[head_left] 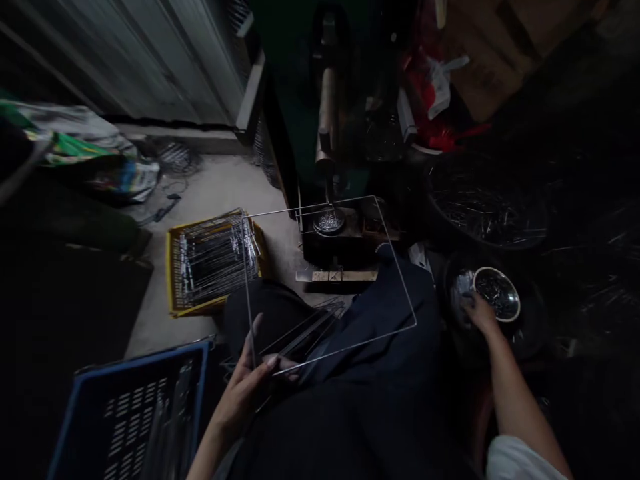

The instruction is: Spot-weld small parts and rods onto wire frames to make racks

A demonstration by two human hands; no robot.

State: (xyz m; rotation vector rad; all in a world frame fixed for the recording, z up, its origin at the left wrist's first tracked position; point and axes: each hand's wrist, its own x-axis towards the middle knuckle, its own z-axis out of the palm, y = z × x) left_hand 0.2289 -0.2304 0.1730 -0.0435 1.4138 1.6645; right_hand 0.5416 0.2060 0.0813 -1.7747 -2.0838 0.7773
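My left hand (250, 377) is closed on one corner of a thin rectangular wire frame (350, 347), which is tilted above my lap. Several loose metal wires (305, 333) lie across my lap just beyond the fingers. Out to the right, my right hand (483, 313) is at the near left rim of a pale-edged round bowl (517, 303) of small shiny metal pieces. Its fingers look drawn together, but they are dim, and whatever is between them cannot be made out. Behind the wire frame, a small round dish (329, 230) of shiny bits sits at the base of a machine (327, 120).
A yellow crate (173, 273) packed with wire pieces stands on the floor to the left. Nearer is a blue crate (75, 413) with long metal strips. A dark basin (480, 237) of metal parts is at right. Sacks (100, 153) lie far left.
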